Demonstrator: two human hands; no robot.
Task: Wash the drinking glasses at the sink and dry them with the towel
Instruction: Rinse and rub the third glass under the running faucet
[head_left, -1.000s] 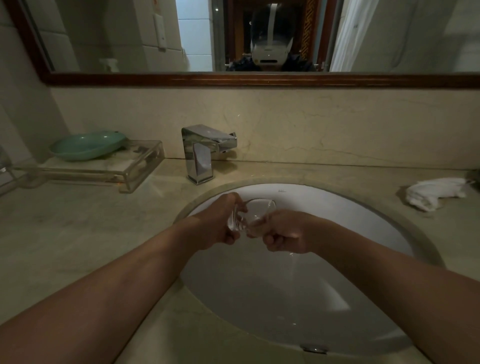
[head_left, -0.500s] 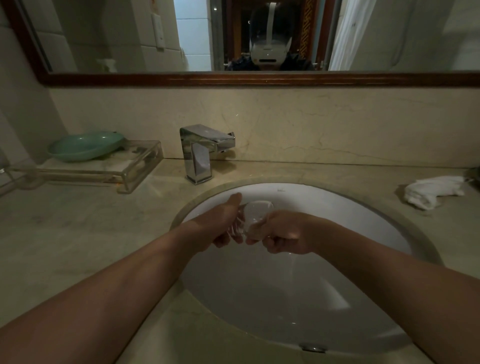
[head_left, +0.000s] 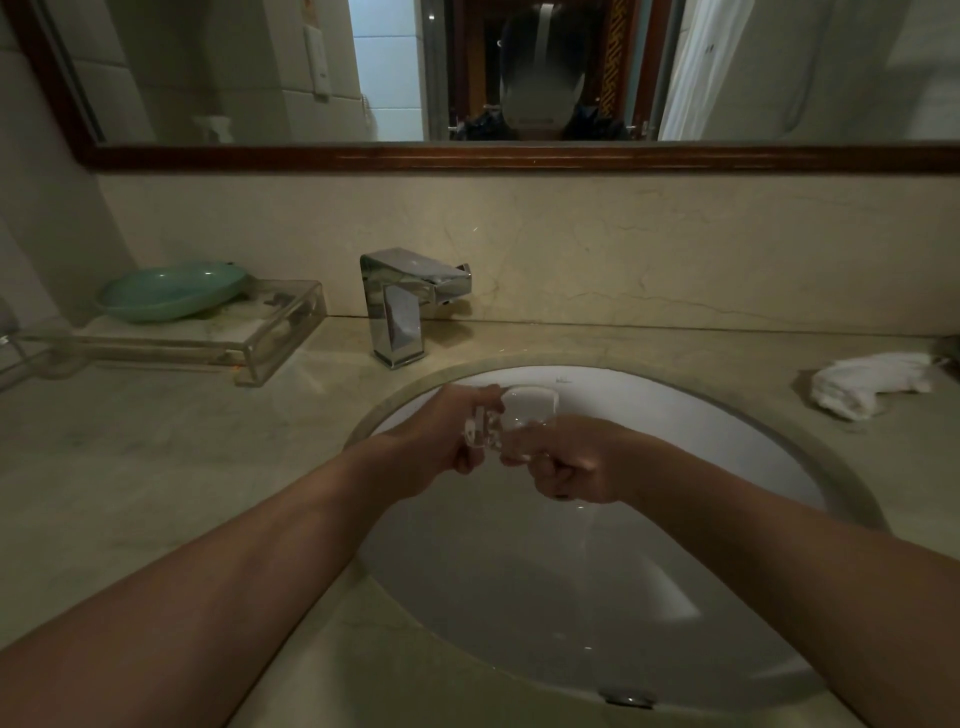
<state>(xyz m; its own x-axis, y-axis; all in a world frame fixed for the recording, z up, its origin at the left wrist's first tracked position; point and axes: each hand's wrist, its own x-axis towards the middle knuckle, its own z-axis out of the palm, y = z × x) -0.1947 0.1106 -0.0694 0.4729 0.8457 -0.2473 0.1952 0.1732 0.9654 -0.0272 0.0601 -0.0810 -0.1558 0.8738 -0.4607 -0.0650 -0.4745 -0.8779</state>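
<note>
A clear drinking glass (head_left: 524, 410) lies tilted on its side between both hands over the white sink basin (head_left: 727, 452), its mouth facing away from me. My left hand (head_left: 441, 441) grips the glass at its base end, fingers curled round it. My right hand (head_left: 576, 457) is curled round the glass from the right and below. A thin trickle of water falls from under my right hand into the basin. A crumpled white towel (head_left: 872, 382) lies on the counter at the far right.
A chrome faucet (head_left: 405, 306) stands behind the basin, left of the hands. A clear acrylic tray (head_left: 270, 338) with a teal dish (head_left: 171, 291) sits on the counter at left. The overflow drain (head_left: 626, 696) is at the basin's near rim. A mirror hangs above.
The glass has turned a little between my hands; both hands stay over the basin in nearly the same spot, and my left fingers have shifted on the base.
</note>
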